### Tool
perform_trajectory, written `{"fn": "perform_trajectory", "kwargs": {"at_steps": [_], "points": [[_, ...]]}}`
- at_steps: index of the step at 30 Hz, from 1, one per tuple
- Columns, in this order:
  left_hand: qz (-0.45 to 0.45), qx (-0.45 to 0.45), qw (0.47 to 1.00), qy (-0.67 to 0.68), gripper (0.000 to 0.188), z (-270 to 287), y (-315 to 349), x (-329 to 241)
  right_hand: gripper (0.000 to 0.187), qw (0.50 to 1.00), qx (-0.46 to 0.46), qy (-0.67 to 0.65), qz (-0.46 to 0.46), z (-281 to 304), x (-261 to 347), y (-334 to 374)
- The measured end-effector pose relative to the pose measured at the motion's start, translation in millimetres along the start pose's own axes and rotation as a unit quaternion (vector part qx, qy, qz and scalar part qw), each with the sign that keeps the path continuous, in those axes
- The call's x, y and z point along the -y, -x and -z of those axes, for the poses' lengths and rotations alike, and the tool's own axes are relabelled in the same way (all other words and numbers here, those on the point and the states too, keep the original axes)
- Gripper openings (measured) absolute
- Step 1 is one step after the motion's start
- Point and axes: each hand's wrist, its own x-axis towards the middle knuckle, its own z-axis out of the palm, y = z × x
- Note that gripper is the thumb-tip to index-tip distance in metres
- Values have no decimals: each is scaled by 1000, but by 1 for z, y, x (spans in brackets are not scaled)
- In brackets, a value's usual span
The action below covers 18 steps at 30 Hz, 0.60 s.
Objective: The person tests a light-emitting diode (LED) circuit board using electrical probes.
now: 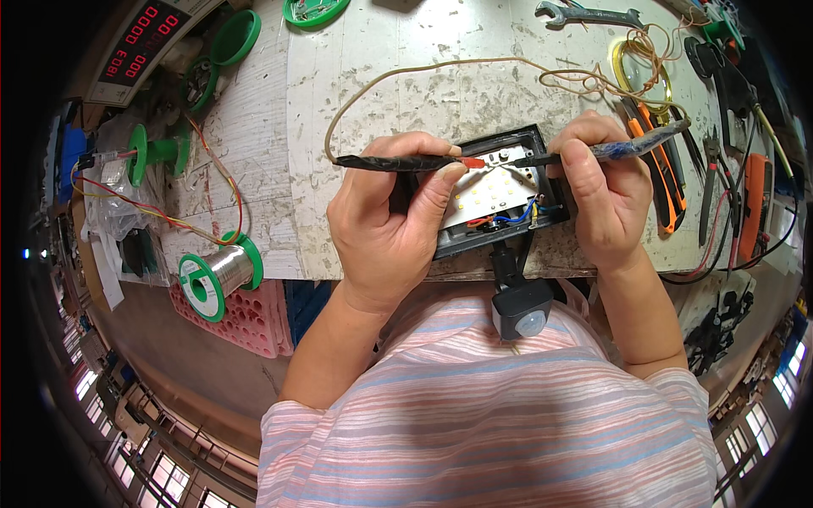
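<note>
A black square floodlight housing (461, 244) lies at the table's front edge, between my hands. Inside it is a white LED board (498, 193) with yellow chips, and blue and orange-red wires run below the board. A black motion sensor (518, 309) with a whitish dome hangs off the near side over the edge. My left hand (381, 220) pinches a black-taped test probe (394, 162), its red tip end over the board's upper part. Closed around a blue-and-black taped probe (622, 151), my right hand (605, 195) points it at the board's upper right. Exact tip contact is too small to tell.
A solder spool (218, 275) and a green spool (157, 154) stand at left, near a red-digit display meter (140, 42). Rightward lie an orange-black utility knife (669, 199), cutters (710, 182) and coiled wire (648, 72). A wrench (589, 15) rests at the back.
</note>
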Motion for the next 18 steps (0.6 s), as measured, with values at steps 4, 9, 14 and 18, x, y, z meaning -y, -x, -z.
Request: {"fn": "perform_trajectory", "kwargs": {"at_steps": [4,9,14,18], "points": [[9,5,1000,11,16,0,-1,-1,9,1000,-2,-2,4,0,-1,0],[32,4,999,34,16,0,1,-1,9,1000,-3,10,14,0,-2,0],[38,0,999,32,16,-1,1,0,9,1000,-3,6,16,0,-2,0],[52,2,998,36,16,0,2,-1,10,1000,2,-3,2,0,-1,0]]}}
